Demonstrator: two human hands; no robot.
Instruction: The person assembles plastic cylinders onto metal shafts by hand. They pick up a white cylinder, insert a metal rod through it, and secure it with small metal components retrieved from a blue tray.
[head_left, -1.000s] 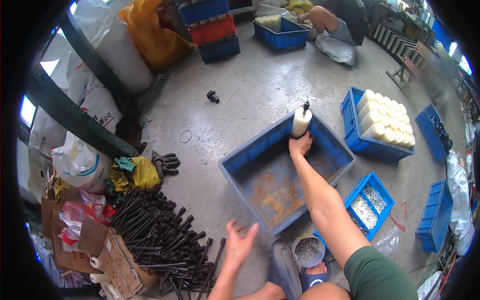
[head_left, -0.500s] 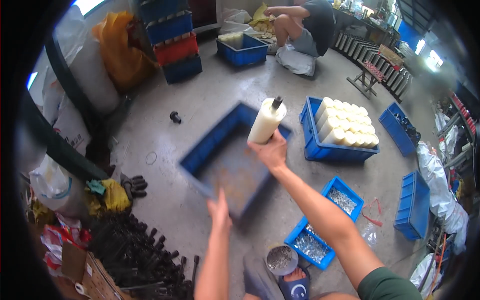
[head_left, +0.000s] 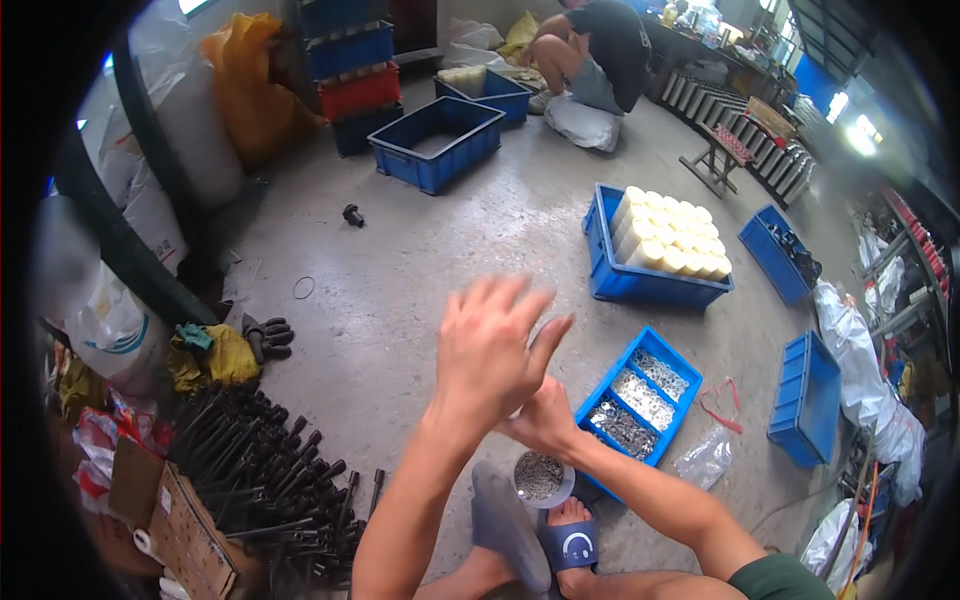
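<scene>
My left hand (head_left: pixel 490 345) is raised in the middle of the view, its blurred fingers spread apart and the thumb stretched out. No object shows in it. Behind and just below it is my right hand (head_left: pixel 545 415), its fingers mostly hidden, so I cannot tell what they hold. Beneath my right forearm lies a blue divided bin (head_left: pixel 648 338) of small metal washers and fasteners. Close by, a round container of small metal pieces (head_left: pixel 541 475) stands beside my feet. A blue crate (head_left: pixel 660 286) packed with upright cream cylinders (head_left: pixel 668 232) stands beyond on the right.
A blue crate (head_left: pixel 432 168) sits far ahead, near stacked crates (head_left: pixel 358 93) and a seated person (head_left: pixel 605 55). Black rods (head_left: pixel 265 470) lie heaped at lower left below a dark glove (head_left: pixel 268 338). Blue bins (head_left: pixel 806 398) line the right side. A black fitting (head_left: pixel 353 215) lies on the floor.
The blue crate under my hands has gone to the far floor. The cream cylinder that my right hand held no longer shows there. My hands have come together, left in front of right.
</scene>
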